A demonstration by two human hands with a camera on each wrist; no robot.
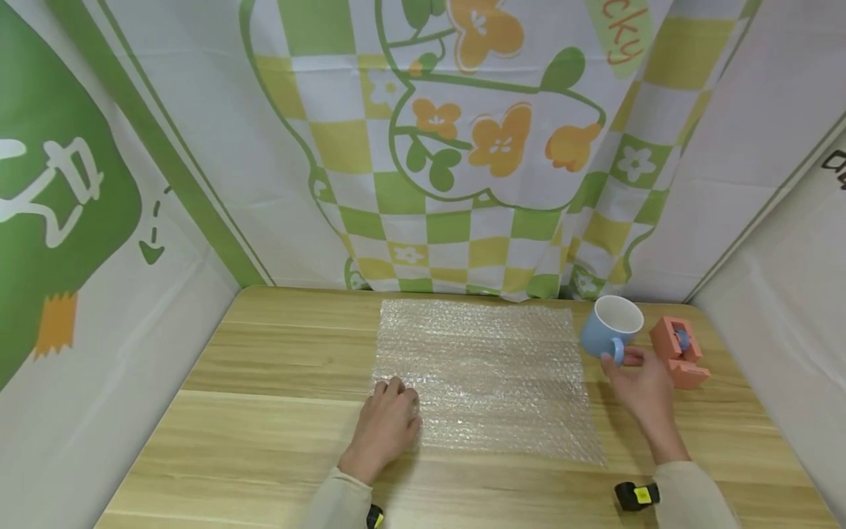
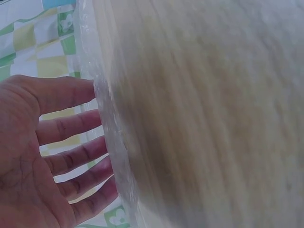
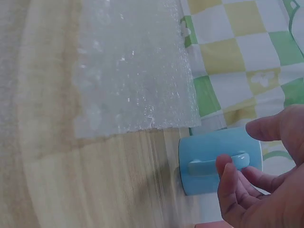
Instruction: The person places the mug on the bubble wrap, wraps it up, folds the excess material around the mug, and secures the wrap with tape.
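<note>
Right grip (image 1: pixel 645 389), blue mug (image 1: pixel 598 335) just beyond (handle (image 1: pixel 617 350) nearest)

The bubble wrap (image 1: pixel 489 375) looked like clear, bumpy, glinting plastic. Right of it, the mug (image 1: pixel 598 334) showed a smooth, glossy glaze; farther right, the tape dispenser (image 1: pixel 665 336) seemed matt plastic. Beneath it, the tabletop (image 1: pixel 277 353) had smooth wood grain; behind it hung creased cloth (image 1: pixel 449 225).

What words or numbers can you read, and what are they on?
"cky", cut off at the top: back cloth
Black letters, cut off, unreadable: right wall
Yellow wrist label: too small to read
Mug: no writing shows
</note>
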